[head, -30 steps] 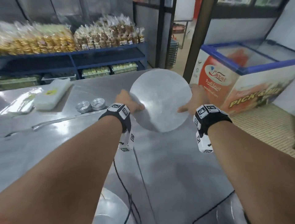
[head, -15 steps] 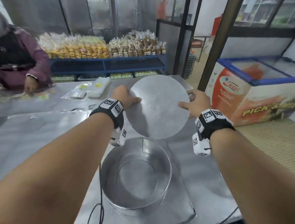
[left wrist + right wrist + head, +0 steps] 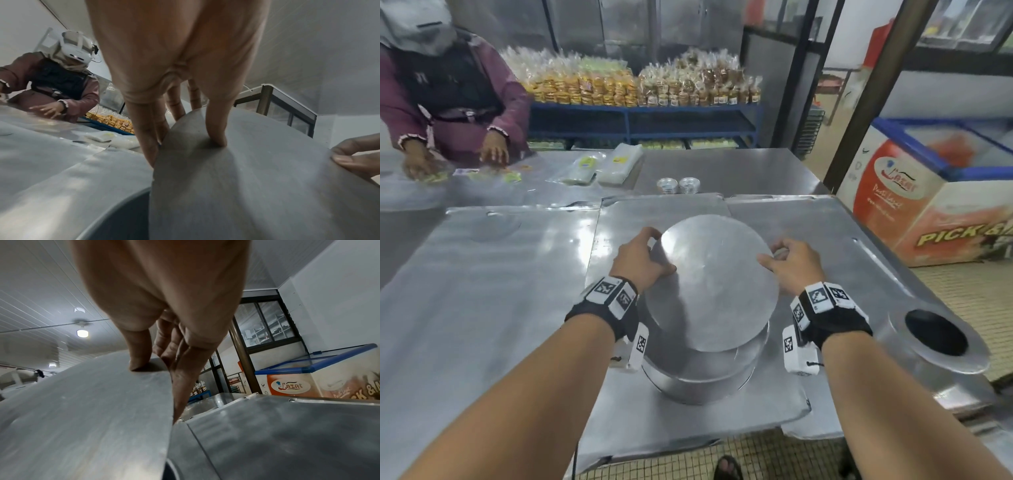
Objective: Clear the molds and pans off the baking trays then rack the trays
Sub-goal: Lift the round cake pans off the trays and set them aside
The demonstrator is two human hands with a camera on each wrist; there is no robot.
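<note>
Pinching round metal disc [image 3: 710, 284] at opposite rims, left hand [image 3: 642, 262] and right hand [image 3: 789, 269] keep it tilted above cake ring [image 3: 705, 373], likely for seating.

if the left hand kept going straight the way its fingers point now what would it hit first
Probably the two small foil molds on the far side of the table; the left hand, holding the round disc, points that way. Depth is unclear.

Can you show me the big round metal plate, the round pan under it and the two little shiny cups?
Flat round metal disc [image 3: 714, 287], head view, middle of its face.
Round metal pan [image 3: 698, 385], head view, front wall.
Two small foil cups [image 3: 678, 185], head view, where they meet.
</note>
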